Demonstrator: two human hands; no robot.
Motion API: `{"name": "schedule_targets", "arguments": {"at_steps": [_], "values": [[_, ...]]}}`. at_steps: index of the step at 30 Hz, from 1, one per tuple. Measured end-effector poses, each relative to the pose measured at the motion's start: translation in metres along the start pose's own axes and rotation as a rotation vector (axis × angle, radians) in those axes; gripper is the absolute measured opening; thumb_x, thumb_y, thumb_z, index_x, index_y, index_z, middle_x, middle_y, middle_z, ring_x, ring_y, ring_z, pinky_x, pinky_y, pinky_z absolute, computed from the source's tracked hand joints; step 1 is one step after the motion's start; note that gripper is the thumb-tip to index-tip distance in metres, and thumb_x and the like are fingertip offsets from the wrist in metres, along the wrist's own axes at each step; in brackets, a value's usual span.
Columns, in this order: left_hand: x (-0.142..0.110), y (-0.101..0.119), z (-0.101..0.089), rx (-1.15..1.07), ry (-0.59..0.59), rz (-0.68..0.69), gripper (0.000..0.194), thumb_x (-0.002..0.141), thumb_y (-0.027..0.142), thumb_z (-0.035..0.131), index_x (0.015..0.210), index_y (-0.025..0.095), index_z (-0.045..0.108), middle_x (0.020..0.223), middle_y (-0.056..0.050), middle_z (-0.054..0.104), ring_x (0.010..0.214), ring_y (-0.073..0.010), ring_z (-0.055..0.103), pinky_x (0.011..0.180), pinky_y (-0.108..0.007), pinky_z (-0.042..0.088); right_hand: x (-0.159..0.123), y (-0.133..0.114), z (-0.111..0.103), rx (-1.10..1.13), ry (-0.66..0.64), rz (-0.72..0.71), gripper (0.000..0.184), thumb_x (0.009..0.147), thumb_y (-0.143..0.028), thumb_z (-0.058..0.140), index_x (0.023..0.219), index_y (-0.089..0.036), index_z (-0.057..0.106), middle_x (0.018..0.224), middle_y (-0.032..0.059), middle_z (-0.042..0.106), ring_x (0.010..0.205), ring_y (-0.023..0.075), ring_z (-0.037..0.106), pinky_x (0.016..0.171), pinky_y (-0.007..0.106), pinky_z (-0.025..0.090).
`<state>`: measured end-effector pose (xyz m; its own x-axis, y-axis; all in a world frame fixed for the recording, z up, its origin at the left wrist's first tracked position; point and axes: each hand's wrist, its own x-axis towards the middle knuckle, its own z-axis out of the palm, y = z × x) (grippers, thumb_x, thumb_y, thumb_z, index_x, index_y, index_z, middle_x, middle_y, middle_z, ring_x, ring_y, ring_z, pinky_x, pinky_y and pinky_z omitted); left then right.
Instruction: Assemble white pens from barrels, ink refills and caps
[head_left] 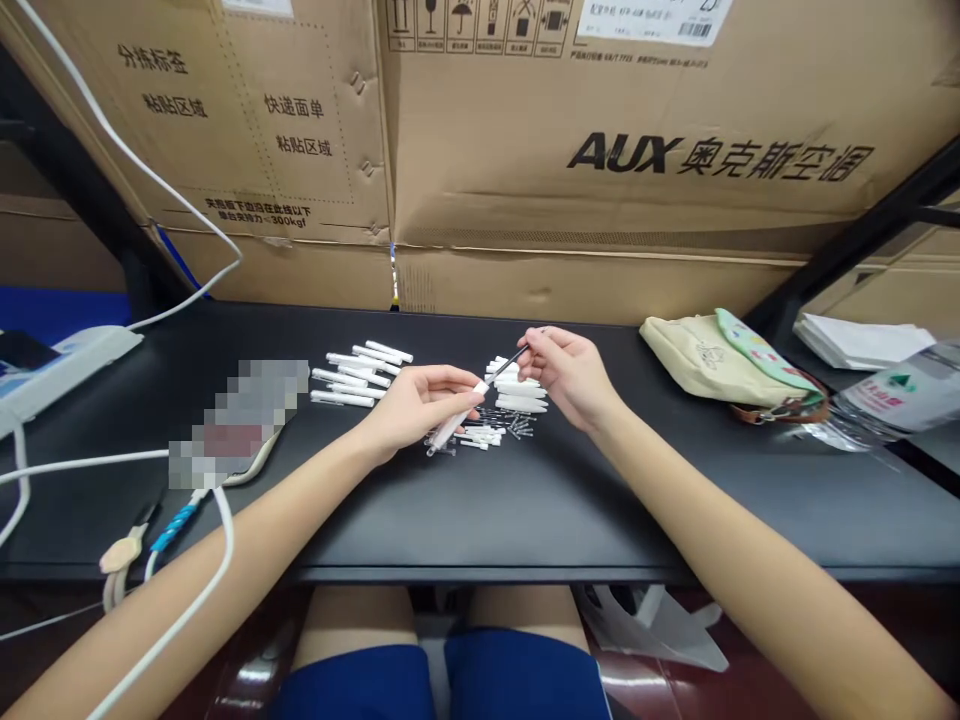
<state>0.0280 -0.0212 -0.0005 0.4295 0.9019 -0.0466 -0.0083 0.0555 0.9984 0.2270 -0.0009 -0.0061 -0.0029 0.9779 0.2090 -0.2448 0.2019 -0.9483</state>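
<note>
The left hand (427,405) pinches one white pen barrel (450,428) between thumb and fingers, just above the middle of the table (525,530). The barrel's long axis slants, its lower end toward the person's left, its upper end pointing away and right. The right hand (566,370) pinches one thin dark refill (508,367) by its far end; it slants nearly the same way and meets the barrel's upper end.

About nine white pens (352,380) lie left; the white tubes (521,404) and small parts (480,437) overlap too much to count. One pouch (682,355) and one bottle (889,400) lie right. The tabletop is black, with printed cardboard (525,200) behind.
</note>
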Motion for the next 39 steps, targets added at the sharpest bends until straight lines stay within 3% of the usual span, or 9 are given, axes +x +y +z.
{"name": "schedule_targets", "arguments": {"at_steps": [7,12,16,19,23,25,34,39], "values": [[-0.001,-0.006,0.000,-0.057,-0.014,0.011,0.033,0.063,0.027,0.080,0.088,0.011,0.066,0.073,-0.005,0.069,0.066,-0.0162,0.066,0.057,-0.025,0.055,-0.015,0.011,0.014,-0.027,-0.268,0.117,0.024,0.070,-0.038,0.074,0.073,-0.015,0.067,0.061,0.0007,0.065,0.052,0.0085,0.058,0.057,0.023,0.049],[0.000,-0.009,0.003,-0.056,-0.043,0.019,0.035,0.064,0.027,0.079,0.090,0.010,0.063,0.074,-0.005,0.068,0.067,-0.0177,0.067,0.058,-0.026,0.055,-0.017,0.016,0.018,-0.039,-0.276,0.165,0.027,0.068,-0.039,0.075,0.071,-0.014,0.065,0.058,-0.0010,0.062,0.051,0.0080,0.055,0.056,0.023,0.048],[0.003,-0.007,0.003,-0.081,0.011,0.030,0.039,0.065,0.027,0.078,0.098,0.012,0.063,0.080,-0.005,0.067,0.073,-0.0185,0.067,0.061,-0.028,0.056,-0.012,0.005,0.013,-0.112,-0.248,0.133,0.031,0.069,-0.043,0.072,0.082,-0.016,0.065,0.062,-0.0014,0.061,0.051,0.0088,0.054,0.056,0.025,0.048],[0.004,-0.005,0.001,-0.113,0.069,0.055,0.042,0.066,0.024,0.077,0.103,0.013,0.062,0.081,-0.003,0.065,0.072,-0.0167,0.067,0.063,-0.028,0.056,-0.008,-0.013,-0.001,-0.386,-0.259,0.058,0.029,0.067,-0.040,0.073,0.079,-0.015,0.064,0.065,-0.0001,0.062,0.054,0.0100,0.054,0.057,0.026,0.046],[0.005,-0.005,-0.003,-0.155,0.144,0.098,0.036,0.066,0.023,0.077,0.098,0.013,0.063,0.079,-0.001,0.062,0.070,-0.0144,0.065,0.064,-0.027,0.057,-0.013,-0.031,-0.012,-0.880,-0.587,0.083,0.014,0.067,-0.027,0.071,0.070,-0.015,0.064,0.064,0.0003,0.063,0.060,0.0128,0.056,0.058,0.026,0.044],[0.006,-0.006,-0.004,-0.159,0.161,0.105,0.035,0.065,0.023,0.078,0.096,0.013,0.064,0.079,-0.001,0.062,0.070,-0.0143,0.065,0.064,-0.027,0.057,-0.017,-0.032,-0.010,-1.008,-0.662,0.079,0.006,0.069,-0.020,0.066,0.068,-0.016,0.062,0.064,0.0001,0.062,0.061,0.0132,0.056,0.059,0.026,0.044],[0.006,-0.005,-0.004,-0.120,0.157,0.097,0.037,0.065,0.027,0.078,0.097,0.014,0.064,0.082,-0.003,0.063,0.071,-0.0150,0.065,0.064,-0.028,0.056,-0.027,-0.022,0.002,-1.214,-0.667,0.012,0.012,0.063,-0.006,0.051,0.062,-0.018,0.052,0.062,-0.0016,0.055,0.057,0.0113,0.049,0.053,0.023,0.039],[0.006,-0.007,-0.005,-0.128,0.111,0.094,0.039,0.065,0.028,0.078,0.099,0.015,0.063,0.082,-0.002,0.063,0.072,-0.0147,0.065,0.064,-0.027,0.056,-0.026,-0.027,-0.001,-1.134,-0.573,-0.024,0.012,0.061,-0.007,0.054,0.066,-0.017,0.057,0.064,-0.0009,0.059,0.061,0.0123,0.054,0.058,0.024,0.043]]}}
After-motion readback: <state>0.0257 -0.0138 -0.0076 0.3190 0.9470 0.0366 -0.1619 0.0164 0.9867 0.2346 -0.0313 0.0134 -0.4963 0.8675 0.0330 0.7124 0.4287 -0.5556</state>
